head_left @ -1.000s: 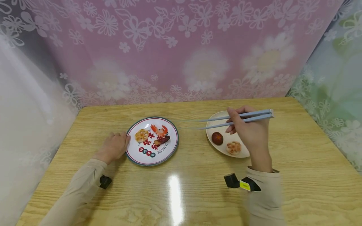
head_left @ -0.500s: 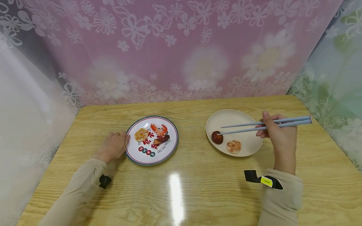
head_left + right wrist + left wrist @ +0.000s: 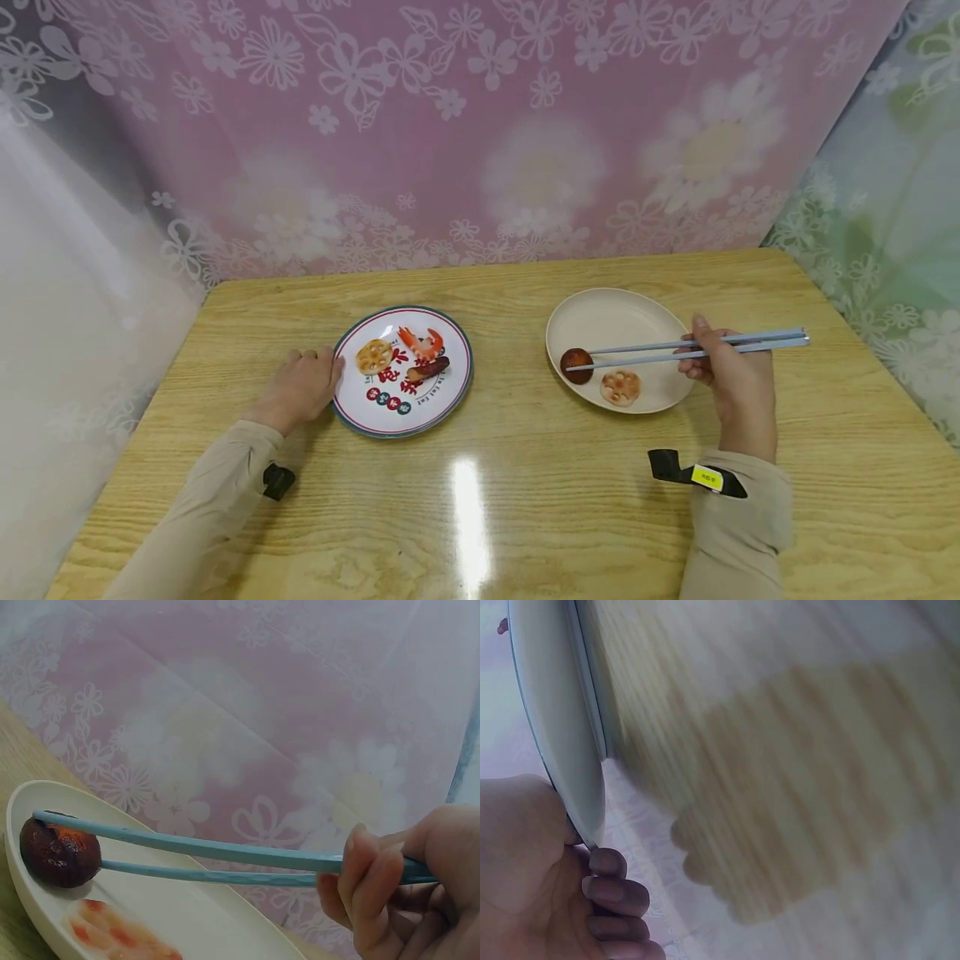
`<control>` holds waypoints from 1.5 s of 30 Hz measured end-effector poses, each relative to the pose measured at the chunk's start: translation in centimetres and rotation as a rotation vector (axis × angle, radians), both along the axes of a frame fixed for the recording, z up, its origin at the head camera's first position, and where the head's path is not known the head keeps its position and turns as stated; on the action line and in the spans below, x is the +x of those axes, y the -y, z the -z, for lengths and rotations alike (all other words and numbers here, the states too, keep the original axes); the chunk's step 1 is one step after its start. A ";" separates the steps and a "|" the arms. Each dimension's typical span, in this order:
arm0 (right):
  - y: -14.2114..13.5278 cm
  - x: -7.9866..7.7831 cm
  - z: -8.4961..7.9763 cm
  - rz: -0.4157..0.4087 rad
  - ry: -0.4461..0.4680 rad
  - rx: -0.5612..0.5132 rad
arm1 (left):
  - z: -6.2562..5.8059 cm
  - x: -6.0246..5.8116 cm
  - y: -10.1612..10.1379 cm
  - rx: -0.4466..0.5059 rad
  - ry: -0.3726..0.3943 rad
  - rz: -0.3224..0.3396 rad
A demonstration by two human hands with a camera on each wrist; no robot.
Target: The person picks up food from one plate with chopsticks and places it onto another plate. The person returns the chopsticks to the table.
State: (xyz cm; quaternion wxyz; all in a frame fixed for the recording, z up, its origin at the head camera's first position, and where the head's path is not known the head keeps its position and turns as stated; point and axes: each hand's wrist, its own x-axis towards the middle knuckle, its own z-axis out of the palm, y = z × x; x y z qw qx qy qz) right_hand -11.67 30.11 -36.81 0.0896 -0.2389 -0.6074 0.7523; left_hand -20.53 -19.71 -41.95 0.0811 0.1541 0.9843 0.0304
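Observation:
My right hand (image 3: 731, 375) grips a pair of light blue chopsticks (image 3: 675, 348). Their tips sit on either side of a dark red-brown round food piece (image 3: 575, 365) on the plain cream plate (image 3: 600, 321); in the right wrist view the chopsticks (image 3: 195, 859) straddle that piece (image 3: 58, 852). A pale lotus-root slice (image 3: 620, 387) lies beside it. My left hand (image 3: 300, 387) rests at the left rim of a patterned plate (image 3: 457, 396) and holds its edge, with the fingers (image 3: 619, 889) curled under the rim (image 3: 562, 727). That plate carries a lotus-root slice (image 3: 374, 356), a shrimp (image 3: 422, 342) and a dark sausage piece (image 3: 429, 369).
Both plates stand on a wooden table (image 3: 487, 500) with a glossy top. A pink flowered curtain (image 3: 465, 125) hangs close behind the far edge, and sheer cloth closes off the left and right sides.
My right hand drew back to the right from over the middle of the table, then lowered. The chopstick tips now close around the dark round piece. The left hand stayed put.

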 end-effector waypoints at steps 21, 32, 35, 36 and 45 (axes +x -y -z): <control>0.0 0.4 2.0 -0.054 -0.100 -0.024 | 0.4 0.1 0.1 0.017 -0.008 0.033; 1.7 0.6 0.1 -0.078 -0.387 0.322 | 0.1 0.0 0.2 0.039 -0.014 0.040; 3.1 0.9 -0.7 -0.133 -0.471 0.453 | -0.1 0.0 0.3 0.026 -0.021 0.038; 3.6 1.1 -0.9 -0.153 -0.489 0.477 | -0.1 -0.1 0.3 0.024 -0.025 0.041; 5.7 2.6 0.1 -0.237 -0.750 0.858 | 0.2 -0.2 0.2 0.032 0.011 0.028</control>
